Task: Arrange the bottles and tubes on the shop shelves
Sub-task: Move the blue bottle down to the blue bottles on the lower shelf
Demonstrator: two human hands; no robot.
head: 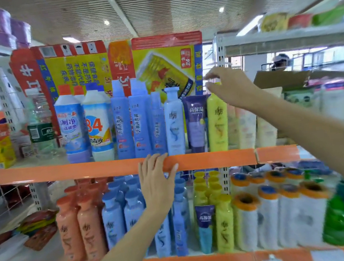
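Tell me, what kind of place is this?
Most likely a shop. Orange-edged shelves hold rows of matching bottles and tubes facing outward, with more stocked shelves behind. A left hand rests on the shelf edge; the right hand reaches above the yellow bottle.

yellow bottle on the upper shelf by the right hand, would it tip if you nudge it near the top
Probably. The yellow bottle is tall and slim on a narrow base, so a push near the top could topple it. The purple tube close beside it might stop a leftward fall. Its smooth, likely plastic surface could be slippery. The right hand hovers open above it.
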